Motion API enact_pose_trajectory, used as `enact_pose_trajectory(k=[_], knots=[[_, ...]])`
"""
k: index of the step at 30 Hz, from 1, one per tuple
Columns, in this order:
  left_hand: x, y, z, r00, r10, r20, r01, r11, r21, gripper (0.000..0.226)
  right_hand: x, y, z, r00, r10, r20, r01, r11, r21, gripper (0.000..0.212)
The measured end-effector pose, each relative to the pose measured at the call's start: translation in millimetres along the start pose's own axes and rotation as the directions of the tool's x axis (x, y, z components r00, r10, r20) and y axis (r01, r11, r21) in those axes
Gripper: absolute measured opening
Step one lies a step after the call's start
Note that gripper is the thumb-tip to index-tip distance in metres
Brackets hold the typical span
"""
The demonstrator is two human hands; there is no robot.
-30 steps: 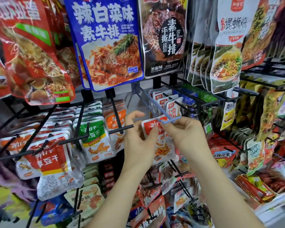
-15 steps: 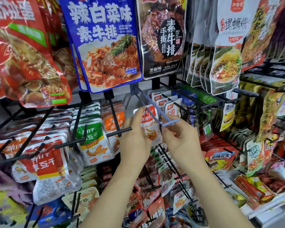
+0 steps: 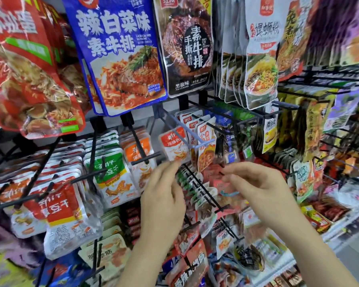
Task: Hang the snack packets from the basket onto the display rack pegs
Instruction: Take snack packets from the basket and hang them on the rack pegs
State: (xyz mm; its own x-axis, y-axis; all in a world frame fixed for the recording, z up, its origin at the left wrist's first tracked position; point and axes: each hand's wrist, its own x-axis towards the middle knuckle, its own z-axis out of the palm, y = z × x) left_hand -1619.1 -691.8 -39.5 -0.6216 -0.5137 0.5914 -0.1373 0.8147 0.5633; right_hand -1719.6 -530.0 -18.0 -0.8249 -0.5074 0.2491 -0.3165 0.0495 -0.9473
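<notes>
Both hands have dropped away from the peg since half a second ago. The small orange-and-white foil snack packet (image 3: 174, 147) they were threading now hangs free on the light blue plastic-coated display peg (image 3: 204, 144), just up the shaft from its crossbar tip and slightly tilted. More orange-and-white sachets (image 3: 205, 159) hang further back on the same peg. The left hand (image 3: 164, 195) sits at 6 o'clock from the packet, fingers loosely spread and pointing up, holding nothing. Its fingertips (image 3: 174, 165) are just beneath the packet's lower edge; whether they touch it cannot be told. The right hand (image 3: 259, 187) is at 3 o'clock from the left, apart from it, fingers relaxed and slightly curled, also holding nothing. At 11 o'clock from the packet hangs a large glossy blue pouch (image 3: 116, 54). At 9 o'clock is a green-and-white packet (image 3: 110, 172) on a black wire peg (image 3: 85, 177).
</notes>
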Motion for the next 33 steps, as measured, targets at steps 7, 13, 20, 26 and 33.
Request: enact_pose_trajectory(k=[7, 13, 20, 26, 33], knots=[[-51.3, 42.4, 27.7, 0.962, 0.077, 0.263, 0.001, 0.959, -0.283, 0.026, -60.4, 7.5, -80.6, 0.988, 0.141, 0.068, -0.120, 0.962, -0.244, 0.016], [-94.8, 88.1, 70.6, 0.872, 0.205, 0.445, -0.070, 0.951, -0.300, 0.026, -133.4, 26.7, -190.5, 0.900, 0.397, 0.178, -0.304, 0.866, -0.397, 0.016], [-175.3, 203.0, 159.2, 0.745, 0.266, 0.612, -0.020, 0.926, -0.378, 0.022, -266.3, 94.3, -349.9, 0.861, 0.439, -0.255, -0.502, 0.813, -0.296, 0.013], [-280.9, 315.3, 264.2, 0.571, 0.235, 0.787, 0.231, 0.874, -0.429, 0.037, -392.4, 148.0, -477.1, 0.702, 0.467, -0.537, -0.633, 0.755, -0.171, 0.019], [-343.5, 407.5, 367.4, 0.350, 0.239, 0.906, 0.257, 0.905, -0.338, 0.036, -465.3, 179.1, -578.4, 0.301, 0.708, -0.639, -0.471, 0.693, 0.546, 0.018]])
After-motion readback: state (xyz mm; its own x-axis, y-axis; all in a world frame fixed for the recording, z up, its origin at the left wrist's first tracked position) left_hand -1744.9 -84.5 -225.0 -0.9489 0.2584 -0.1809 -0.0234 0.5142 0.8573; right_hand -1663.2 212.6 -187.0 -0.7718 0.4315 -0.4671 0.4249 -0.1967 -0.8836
